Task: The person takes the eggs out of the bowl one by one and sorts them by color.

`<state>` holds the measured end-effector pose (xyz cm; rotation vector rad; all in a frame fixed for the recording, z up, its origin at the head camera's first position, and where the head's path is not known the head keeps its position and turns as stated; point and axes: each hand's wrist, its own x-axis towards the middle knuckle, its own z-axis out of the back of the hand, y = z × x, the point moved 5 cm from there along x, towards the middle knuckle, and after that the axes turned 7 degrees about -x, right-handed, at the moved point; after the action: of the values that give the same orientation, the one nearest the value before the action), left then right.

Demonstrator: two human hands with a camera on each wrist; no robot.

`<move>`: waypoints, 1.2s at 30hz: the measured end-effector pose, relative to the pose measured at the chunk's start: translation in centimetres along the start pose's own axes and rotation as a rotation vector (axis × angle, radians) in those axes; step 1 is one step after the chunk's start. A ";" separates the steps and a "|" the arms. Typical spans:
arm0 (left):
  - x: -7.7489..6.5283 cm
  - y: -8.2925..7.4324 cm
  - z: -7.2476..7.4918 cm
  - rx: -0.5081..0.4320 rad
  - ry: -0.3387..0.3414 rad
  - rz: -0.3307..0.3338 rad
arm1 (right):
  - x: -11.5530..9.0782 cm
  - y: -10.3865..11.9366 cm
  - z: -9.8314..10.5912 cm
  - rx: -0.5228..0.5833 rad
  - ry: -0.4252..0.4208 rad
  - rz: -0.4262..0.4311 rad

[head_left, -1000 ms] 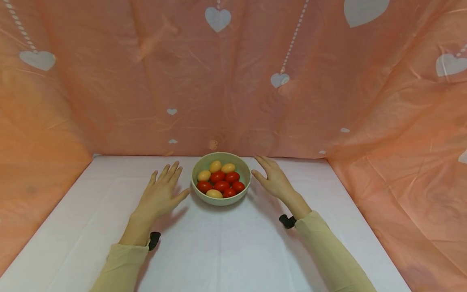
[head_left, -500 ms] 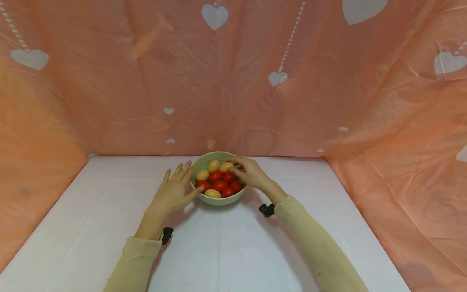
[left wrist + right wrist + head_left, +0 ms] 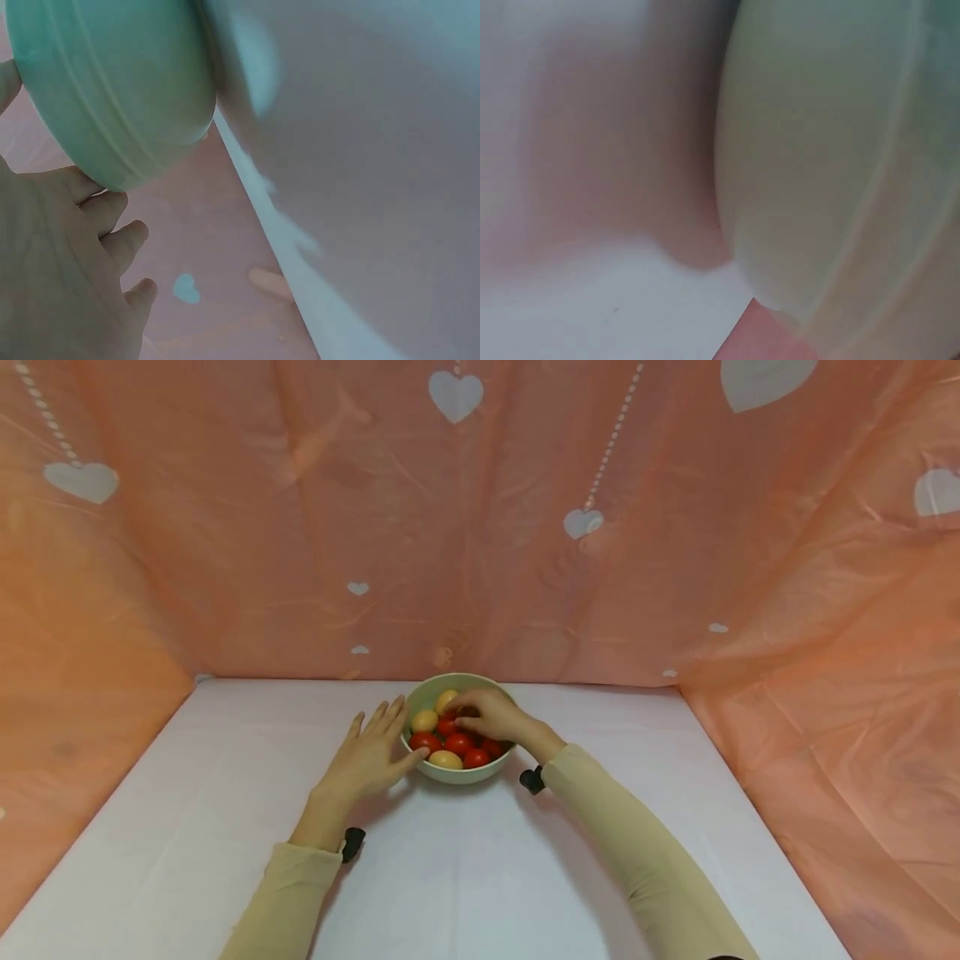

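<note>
A pale green, round bowl [image 3: 454, 776] on the white surface [image 3: 450, 877] holds glossy red ovals [image 3: 458, 744] and pale yellow ovals [image 3: 424, 721]. Left hand [image 3: 366, 766], fingers spread, released, is at its left side; right hand [image 3: 495, 715] bends inside, grasp impossible to tell.

Three views are sharing one bowl [image 3: 455, 776].
The head view is looking forward and down over the table [image 3: 435, 877]; each wrist view is closely facing the bowl's outer wall.
</note>
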<state>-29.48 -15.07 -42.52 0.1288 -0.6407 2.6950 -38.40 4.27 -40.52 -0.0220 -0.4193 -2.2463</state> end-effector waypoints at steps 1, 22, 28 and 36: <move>0.0 -0.1 -0.1 -0.003 -0.001 -0.001 | 0.1 0.0 -0.1 -0.007 0.011 0.000; -0.6 0.1 -0.8 -0.056 -0.007 0.013 | 0.6 0.7 -1.1 -0.142 0.166 0.160; -0.7 0.3 -0.7 -0.054 -0.003 0.016 | 0.6 0.6 -1.4 -0.157 0.199 0.173; -0.1 0.2 -0.4 -0.070 -0.008 0.008 | 0.5 0.4 -1.0 -0.152 0.148 0.192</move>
<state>-29.41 -15.06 -42.98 0.1193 -0.7379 2.6774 -38.31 3.40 -41.29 0.0242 -0.1590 -2.0695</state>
